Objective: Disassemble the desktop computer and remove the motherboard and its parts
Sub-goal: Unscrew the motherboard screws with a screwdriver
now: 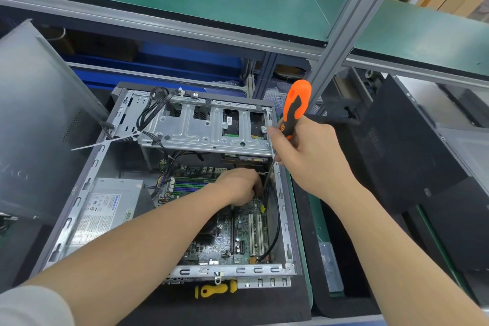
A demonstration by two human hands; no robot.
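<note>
My right hand grips the orange-and-black plastic-handled screwdriver, my left hand curls, on what I cannot tell, over the flat green motherboard just beneath: stiff, light, fragile, probably best lifted by its edges.

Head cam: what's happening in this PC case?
A person is working inside the open case. The right hand grips an orange screwdriver, with the shaft angled down toward the motherboard. The left hand is curled by the tip; what it holds, if anything, is hidden. The power supply and drive cage are still in.
</note>
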